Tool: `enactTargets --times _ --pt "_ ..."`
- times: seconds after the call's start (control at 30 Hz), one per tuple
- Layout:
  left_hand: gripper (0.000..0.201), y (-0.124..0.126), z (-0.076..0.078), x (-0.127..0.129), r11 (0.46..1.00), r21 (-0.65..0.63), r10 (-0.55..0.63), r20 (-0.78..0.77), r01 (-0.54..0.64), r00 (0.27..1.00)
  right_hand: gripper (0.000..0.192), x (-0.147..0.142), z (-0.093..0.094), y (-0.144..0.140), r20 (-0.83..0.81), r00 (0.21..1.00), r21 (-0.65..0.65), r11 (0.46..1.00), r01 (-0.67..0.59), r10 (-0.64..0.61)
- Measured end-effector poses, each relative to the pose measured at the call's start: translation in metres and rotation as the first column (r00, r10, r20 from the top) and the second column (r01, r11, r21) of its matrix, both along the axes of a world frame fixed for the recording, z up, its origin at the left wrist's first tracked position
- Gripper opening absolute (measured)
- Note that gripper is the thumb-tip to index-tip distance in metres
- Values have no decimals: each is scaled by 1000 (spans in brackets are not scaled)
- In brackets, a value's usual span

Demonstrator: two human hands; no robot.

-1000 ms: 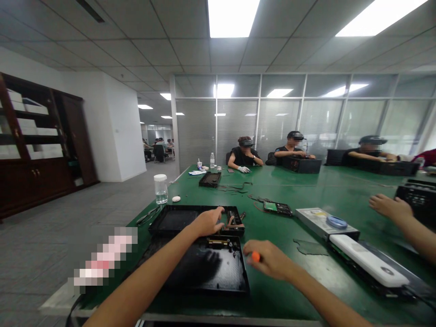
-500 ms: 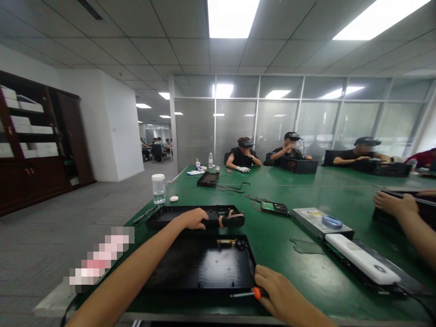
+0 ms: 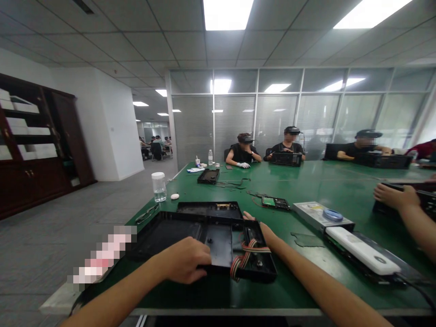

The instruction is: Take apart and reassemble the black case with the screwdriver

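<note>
My left hand (image 3: 187, 260) is closed on the front edge of a shallow black casing (image 3: 218, 245). A striped ribbon cable (image 3: 240, 261) loops over that casing's right end. Behind it lies a second black piece, a flat cover (image 3: 200, 208) with a small brass-coloured part on its inner side. At the right end of the cover is my right hand (image 3: 256, 223), its fingertips at the corner and the rest partly behind the casing. The orange-tipped screwdriver is out of sight now.
To the left stand a clear jar (image 3: 158, 187) and glasses (image 3: 147, 213). Farther back is a green circuit board (image 3: 275, 202). A metal box (image 3: 318, 215) and a white device (image 3: 361, 250) lie to the right, near another person's hand (image 3: 397, 196). Co-workers sit across the table.
The casing with the ribbon cable has come forward, nearer to me, with my left hand. The flat cover has gone behind it, my right hand moving away from me along with it.
</note>
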State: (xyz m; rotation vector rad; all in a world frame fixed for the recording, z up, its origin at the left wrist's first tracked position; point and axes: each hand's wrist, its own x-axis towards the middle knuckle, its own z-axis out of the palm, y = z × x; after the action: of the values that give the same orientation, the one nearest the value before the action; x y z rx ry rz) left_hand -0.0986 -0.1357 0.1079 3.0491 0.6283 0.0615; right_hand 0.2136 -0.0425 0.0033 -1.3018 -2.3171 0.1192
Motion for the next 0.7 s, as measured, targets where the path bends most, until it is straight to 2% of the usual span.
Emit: enactTargets --times 0.07,0.17,0.27,0.37,0.43,0.5,0.57,0.63,0.7 --pt "7 -10 -15 -3 1000 -12 0 -15 -1 1000 39 22 -6 4 73 992 61 994 96 -100" --pt "6 -16 -34 -4 1000 -27 4 -45 -5 999 31 54 -10 12 182 927 160 940 300 -327" --pt "10 -11 -46 -2 997 -24 72 -77 -74 994 23 72 -8 19 113 909 157 910 383 -402" --pt "22 11 -45 1 976 -78 190 -127 -201 974 33 67 -4 18 -73 923 50 923 381 -377" --pt "34 36 -40 4 949 -153 253 -162 -277 954 45 52 -4 14 -140 944 -73 954 291 -299" --pt "40 67 -36 9 929 -176 304 -142 -326 942 49 35 -4 7 -144 972 -149 975 164 -186" --pt "37 100 -37 12 933 -56 356 2 -355 935 48 20 -3 2 -114 987 -133 987 96 -111" --pt "35 130 -44 14 916 72 382 141 -394 913 47 11 -2 0 -77 993 -74 994 81 -87" --pt "33 153 -55 13 928 45 362 130 -370 923 46 9 -1 0 -49 996 -44 996 75 -78"
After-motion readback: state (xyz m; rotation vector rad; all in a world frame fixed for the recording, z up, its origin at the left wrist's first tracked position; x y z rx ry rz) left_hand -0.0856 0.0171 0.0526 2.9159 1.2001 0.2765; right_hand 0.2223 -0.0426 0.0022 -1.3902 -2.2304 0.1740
